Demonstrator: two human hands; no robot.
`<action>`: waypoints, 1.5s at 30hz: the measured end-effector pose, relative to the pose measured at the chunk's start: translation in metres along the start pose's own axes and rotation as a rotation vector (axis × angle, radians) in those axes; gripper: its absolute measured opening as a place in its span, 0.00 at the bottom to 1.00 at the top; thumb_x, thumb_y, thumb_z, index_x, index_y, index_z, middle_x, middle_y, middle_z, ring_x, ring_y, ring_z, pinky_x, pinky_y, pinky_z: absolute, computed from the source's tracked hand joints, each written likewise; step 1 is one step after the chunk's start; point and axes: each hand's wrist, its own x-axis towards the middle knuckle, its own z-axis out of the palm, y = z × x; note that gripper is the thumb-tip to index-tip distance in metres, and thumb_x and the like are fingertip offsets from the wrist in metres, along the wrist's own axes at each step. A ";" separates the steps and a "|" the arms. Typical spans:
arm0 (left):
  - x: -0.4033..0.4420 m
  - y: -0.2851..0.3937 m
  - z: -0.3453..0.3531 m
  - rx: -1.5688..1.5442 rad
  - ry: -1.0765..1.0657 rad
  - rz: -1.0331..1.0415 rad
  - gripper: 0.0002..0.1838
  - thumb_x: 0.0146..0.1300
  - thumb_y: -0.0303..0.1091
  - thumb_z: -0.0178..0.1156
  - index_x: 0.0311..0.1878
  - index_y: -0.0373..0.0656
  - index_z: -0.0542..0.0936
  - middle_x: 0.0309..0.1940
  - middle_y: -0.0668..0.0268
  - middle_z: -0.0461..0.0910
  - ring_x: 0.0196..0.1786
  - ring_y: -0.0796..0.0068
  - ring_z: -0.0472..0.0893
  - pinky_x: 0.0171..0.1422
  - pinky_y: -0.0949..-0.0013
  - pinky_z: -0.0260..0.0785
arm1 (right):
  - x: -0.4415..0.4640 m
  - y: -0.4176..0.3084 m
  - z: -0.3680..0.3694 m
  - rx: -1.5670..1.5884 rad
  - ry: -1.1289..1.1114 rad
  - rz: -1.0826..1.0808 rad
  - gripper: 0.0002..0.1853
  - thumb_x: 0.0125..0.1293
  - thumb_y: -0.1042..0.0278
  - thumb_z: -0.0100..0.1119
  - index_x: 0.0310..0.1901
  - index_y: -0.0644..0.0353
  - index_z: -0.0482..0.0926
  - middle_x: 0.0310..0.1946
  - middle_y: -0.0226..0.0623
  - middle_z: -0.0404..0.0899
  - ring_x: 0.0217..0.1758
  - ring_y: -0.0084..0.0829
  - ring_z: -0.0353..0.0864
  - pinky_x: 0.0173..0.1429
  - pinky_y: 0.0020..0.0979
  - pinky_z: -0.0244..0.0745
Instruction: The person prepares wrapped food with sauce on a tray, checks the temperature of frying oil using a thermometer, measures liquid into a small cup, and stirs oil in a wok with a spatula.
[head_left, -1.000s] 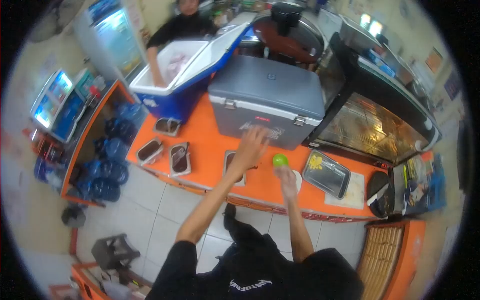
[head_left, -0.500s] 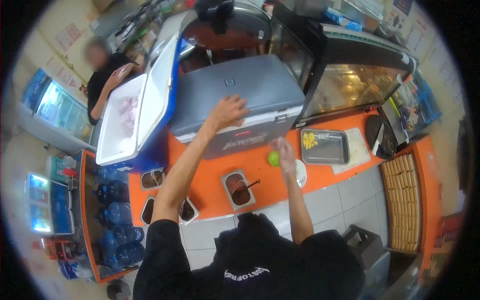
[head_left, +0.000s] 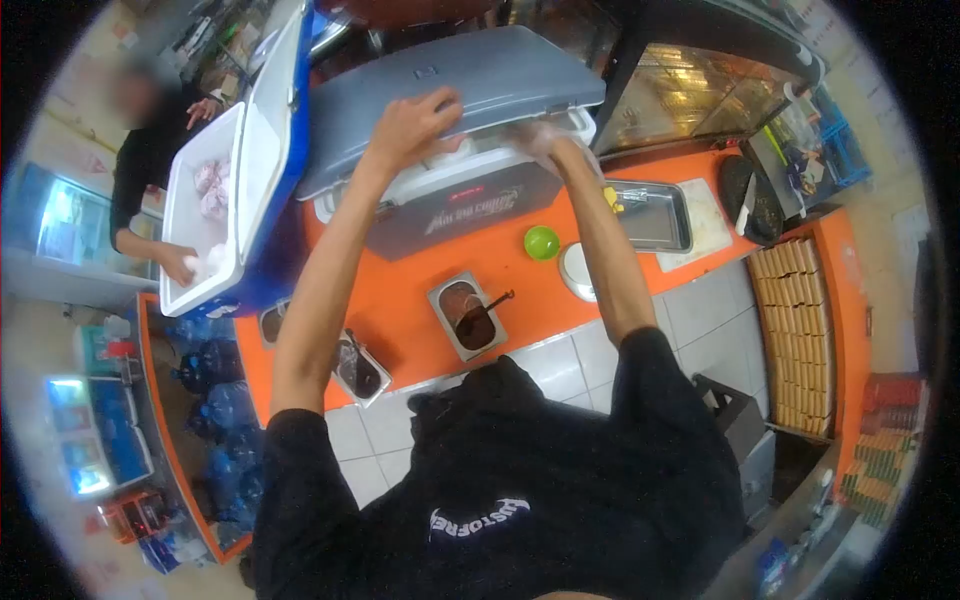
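Observation:
A grey cooler (head_left: 468, 207) stands on the orange counter with its lid (head_left: 500, 75) raised a little at the front. My left hand (head_left: 415, 128) grips the lid's front edge, fingers bent over the top. At the opening's right side is my right hand (head_left: 548, 142), in a clear plastic glove; its fingers are blurred and partly hidden by the rim and lid. Below it on the counter sit a small green bowl (head_left: 541, 242) and a round white item (head_left: 577, 272), partly covered by my right forearm.
Metal pans of dark sauce (head_left: 467, 315) line the counter's front. At left, a co-worker's hand (head_left: 178, 262) touches white stuff in an open blue cooler (head_left: 235, 270) holding bagged items. To the right are a metal tray (head_left: 655, 215), a white board (head_left: 705, 220) and a glass display case (head_left: 690, 95).
The grey cooler's lid has risen from shut to partly open. My right hand has left the green bowl's side for the opening. The co-worker has lowered a hand into the blue cooler.

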 end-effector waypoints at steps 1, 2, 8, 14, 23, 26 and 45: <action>0.000 0.004 -0.001 0.014 0.016 -0.004 0.17 0.53 0.47 0.66 0.37 0.46 0.76 0.47 0.69 0.78 0.36 0.61 0.83 0.36 0.61 0.76 | 0.010 -0.004 0.007 -0.043 -0.046 -0.003 0.26 0.70 0.46 0.45 0.57 0.57 0.77 0.58 0.49 0.75 0.64 0.49 0.71 0.69 0.44 0.63; 0.000 0.006 -0.003 0.027 0.032 -0.003 0.16 0.53 0.45 0.67 0.34 0.45 0.75 0.47 0.69 0.78 0.35 0.63 0.83 0.36 0.62 0.76 | 0.018 -0.007 0.014 -0.072 -0.064 0.027 0.26 0.70 0.46 0.45 0.57 0.57 0.76 0.58 0.49 0.75 0.64 0.49 0.71 0.69 0.45 0.62; -0.001 0.013 0.003 -0.011 0.056 -0.044 0.16 0.54 0.45 0.68 0.35 0.43 0.77 0.47 0.67 0.80 0.33 0.63 0.83 0.35 0.64 0.76 | 0.033 -0.028 0.043 -0.123 0.027 0.133 0.26 0.70 0.47 0.44 0.56 0.59 0.76 0.58 0.52 0.74 0.65 0.49 0.69 0.72 0.47 0.56; 0.006 0.024 -0.002 -0.050 0.049 -0.080 0.15 0.50 0.39 0.71 0.35 0.41 0.79 0.47 0.64 0.81 0.32 0.65 0.82 0.35 0.65 0.75 | -0.019 -0.069 0.081 0.370 0.261 0.093 0.23 0.73 0.53 0.40 0.50 0.64 0.77 0.54 0.53 0.76 0.62 0.46 0.72 0.69 0.46 0.62; 0.000 0.053 0.004 -0.255 0.058 -0.212 0.24 0.55 0.30 0.68 0.53 0.33 0.74 0.56 0.51 0.72 0.63 0.50 0.70 0.68 0.57 0.60 | -0.277 -0.079 0.090 0.759 0.353 0.186 0.20 0.73 0.52 0.42 0.46 0.61 0.78 0.46 0.48 0.79 0.51 0.44 0.78 0.57 0.39 0.73; -0.029 0.053 0.028 -0.481 -0.047 -0.344 0.30 0.58 0.32 0.67 0.61 0.32 0.69 0.62 0.48 0.68 0.66 0.51 0.67 0.70 0.57 0.58 | -0.380 -0.056 0.140 0.759 0.250 0.397 0.24 0.74 0.49 0.40 0.54 0.60 0.77 0.53 0.51 0.77 0.57 0.45 0.76 0.62 0.40 0.70; -0.063 0.284 0.081 -1.028 0.222 -0.476 0.25 0.73 0.50 0.48 0.52 0.34 0.76 0.46 0.55 0.78 0.49 0.58 0.77 0.56 0.59 0.68 | -0.853 -0.234 0.528 1.079 0.149 1.824 0.13 0.61 0.64 0.52 0.37 0.58 0.86 0.41 0.46 0.84 0.43 0.41 0.84 0.43 0.42 0.78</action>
